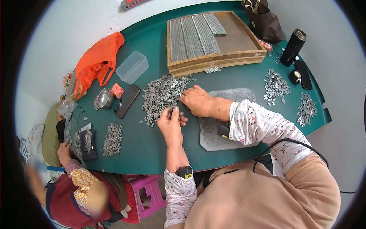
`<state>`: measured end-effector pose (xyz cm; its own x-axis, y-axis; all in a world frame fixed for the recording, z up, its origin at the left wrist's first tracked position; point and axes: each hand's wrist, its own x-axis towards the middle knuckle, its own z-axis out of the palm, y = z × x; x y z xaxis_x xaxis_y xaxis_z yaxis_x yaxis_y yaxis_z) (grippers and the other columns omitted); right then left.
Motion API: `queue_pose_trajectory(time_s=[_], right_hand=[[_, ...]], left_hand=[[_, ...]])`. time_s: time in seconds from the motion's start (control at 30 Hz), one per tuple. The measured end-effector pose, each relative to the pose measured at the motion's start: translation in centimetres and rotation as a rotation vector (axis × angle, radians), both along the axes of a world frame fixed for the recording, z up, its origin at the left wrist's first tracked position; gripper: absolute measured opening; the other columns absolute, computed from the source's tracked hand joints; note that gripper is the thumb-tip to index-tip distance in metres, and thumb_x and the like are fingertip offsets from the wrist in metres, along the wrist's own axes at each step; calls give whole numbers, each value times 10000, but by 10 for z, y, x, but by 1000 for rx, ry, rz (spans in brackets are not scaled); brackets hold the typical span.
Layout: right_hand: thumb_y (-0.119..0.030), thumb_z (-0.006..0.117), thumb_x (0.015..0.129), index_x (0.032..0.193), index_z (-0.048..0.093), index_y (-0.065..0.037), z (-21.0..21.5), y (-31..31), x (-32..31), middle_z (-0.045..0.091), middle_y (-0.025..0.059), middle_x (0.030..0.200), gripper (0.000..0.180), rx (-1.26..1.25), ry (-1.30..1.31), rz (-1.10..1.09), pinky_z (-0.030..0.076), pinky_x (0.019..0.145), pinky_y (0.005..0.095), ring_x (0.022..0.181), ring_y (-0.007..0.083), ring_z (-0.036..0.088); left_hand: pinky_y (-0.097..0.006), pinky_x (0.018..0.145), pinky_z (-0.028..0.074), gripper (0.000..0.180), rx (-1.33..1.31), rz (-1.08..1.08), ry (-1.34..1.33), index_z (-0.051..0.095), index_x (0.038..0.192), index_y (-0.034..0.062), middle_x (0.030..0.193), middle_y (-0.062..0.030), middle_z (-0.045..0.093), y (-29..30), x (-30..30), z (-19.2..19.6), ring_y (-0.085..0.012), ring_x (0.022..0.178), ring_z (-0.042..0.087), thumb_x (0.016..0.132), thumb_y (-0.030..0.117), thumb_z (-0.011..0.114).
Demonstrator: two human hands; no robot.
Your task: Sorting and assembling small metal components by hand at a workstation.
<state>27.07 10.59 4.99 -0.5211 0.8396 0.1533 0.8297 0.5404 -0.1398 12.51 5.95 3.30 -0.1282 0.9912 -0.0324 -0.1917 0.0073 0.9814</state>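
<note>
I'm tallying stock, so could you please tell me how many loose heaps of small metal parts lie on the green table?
4: a large heap by both hands, a small heap front-left, two heaps far right. Others may be hidden.

This looks like a small hand-assembly workshop. A long green desk (236,82) carries heaps of tiny grey metal parts: a large pile (162,95) at its middle, smaller piles (275,86) to the right, and another (112,139) to the left. A shallow wooden tray (244,38) at the far edge holds the same parts laid in tight, even rows. A grey felt mat (213,133) serves as a work pad. A second person (82,191) sits at the left end at their own pile, beside a pink plastic stool (148,194). The walls are bare and white.
</note>
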Motion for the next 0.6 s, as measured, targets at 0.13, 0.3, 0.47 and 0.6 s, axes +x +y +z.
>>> queue_pose_trajectory(time_s=[0.13, 0.3, 0.47, 0.6], right_hand=[[-90, 615, 773, 949, 661, -50, 2, 3, 1, 649, 134, 957, 186, -89, -15, 1, 413, 877, 402, 979, 292, 612], [-105, 631, 783, 945, 655, -41, -2, 5, 11, 661, 152, 945, 175, -101, 156, 62, 445, 840, 420, 940, 322, 631], [-89, 618, 835, 970, 591, 28, 5, -3, 17, 658, 124, 801, 181, -337, 850, 43, 519, 692, 359, 750, 235, 643], [-71, 608, 855, 968, 580, 29, 7, -16, 17, 634, 95, 771, 154, -367, 839, 43, 506, 677, 315, 729, 157, 604]], left_hand=[[-218, 448, 426, 91, -9, -22, -75, 613, 951, -4, 740, -73, 631, -3, 0, 1, -146, 541, 606, 926, 84, 611], [-225, 463, 441, 89, -55, -39, -84, 609, 963, 2, 747, -73, 634, -5, 0, 0, -148, 562, 615, 929, 84, 607], [-237, 472, 462, 88, -46, -50, -139, 607, 962, 2, 755, -78, 641, -5, 3, 4, -154, 570, 622, 931, 83, 603], [-238, 466, 459, 89, -15, -77, -168, 606, 961, 1, 755, -80, 644, -6, 5, 1, -158, 566, 624, 931, 85, 604]])
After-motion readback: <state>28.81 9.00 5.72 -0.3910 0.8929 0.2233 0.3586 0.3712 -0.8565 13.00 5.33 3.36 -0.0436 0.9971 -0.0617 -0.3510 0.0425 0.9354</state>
